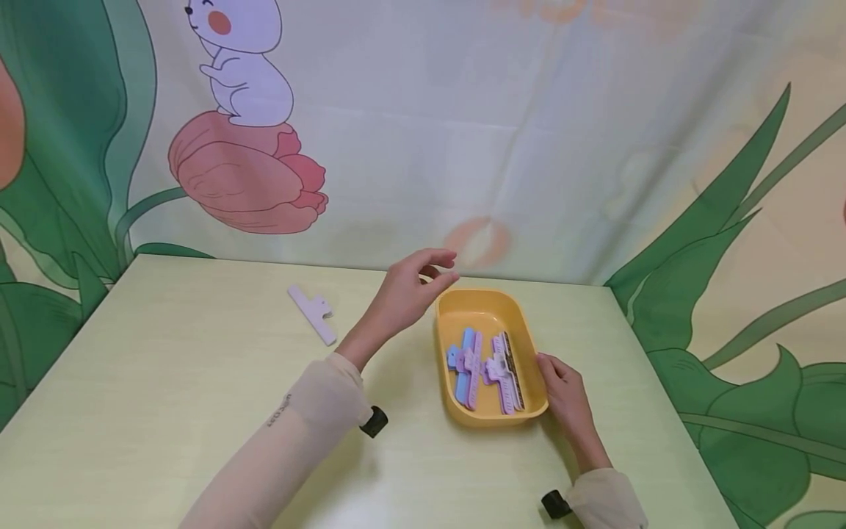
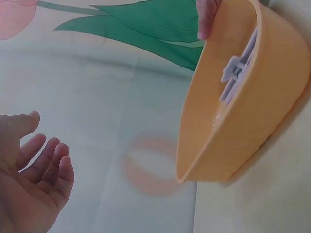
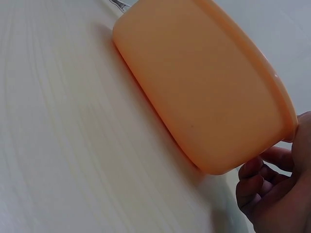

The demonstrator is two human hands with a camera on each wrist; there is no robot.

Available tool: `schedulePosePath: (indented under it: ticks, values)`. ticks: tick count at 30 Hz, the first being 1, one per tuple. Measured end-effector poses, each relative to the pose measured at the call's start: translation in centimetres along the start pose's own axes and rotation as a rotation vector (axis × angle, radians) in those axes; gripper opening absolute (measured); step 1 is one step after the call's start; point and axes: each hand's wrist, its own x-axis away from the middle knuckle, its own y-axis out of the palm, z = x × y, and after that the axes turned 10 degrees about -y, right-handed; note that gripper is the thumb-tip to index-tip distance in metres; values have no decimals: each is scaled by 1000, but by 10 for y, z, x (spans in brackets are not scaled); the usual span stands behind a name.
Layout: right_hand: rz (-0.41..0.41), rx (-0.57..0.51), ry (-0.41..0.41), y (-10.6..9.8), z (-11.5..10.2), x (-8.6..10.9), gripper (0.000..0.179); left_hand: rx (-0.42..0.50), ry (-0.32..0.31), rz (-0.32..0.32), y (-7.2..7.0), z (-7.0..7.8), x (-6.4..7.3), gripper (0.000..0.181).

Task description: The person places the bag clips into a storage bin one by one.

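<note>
A yellow plastic tray (image 1: 485, 422) stands on the table, its rim and outer wall also showing in the right wrist view. Inside lie a blue bag clip (image 1: 465, 364), purple ones beside it and a dark-patterned one (image 1: 513, 371). My left hand (image 1: 413, 290) hovers past the tray's far left corner, apart from it, fingers loosely bent and holding nothing. At the tray's right rim my right hand (image 1: 565, 389) grips the edge, thumb over the rim and fingers (image 3: 252, 187) curled below it. A pale lilac bag clip (image 1: 312, 316) lies on the table left of the left forearm.
The light wooden table (image 1: 165, 411) reaches back to a printed curtain (image 1: 410, 132) hanging behind it. Black wrist cameras (image 1: 374, 422) are strapped at both sleeves.
</note>
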Motion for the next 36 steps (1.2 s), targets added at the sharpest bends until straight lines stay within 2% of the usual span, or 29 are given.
schedulePosePath:
  ticks: [9,36]
  values:
    - [6,1,8,0,-3,1,54,-12,-36,34,-17,-12,1,39]
    - [0,13,15,1,0,-1,56,-19,-88,118,-59,-42,11,41]
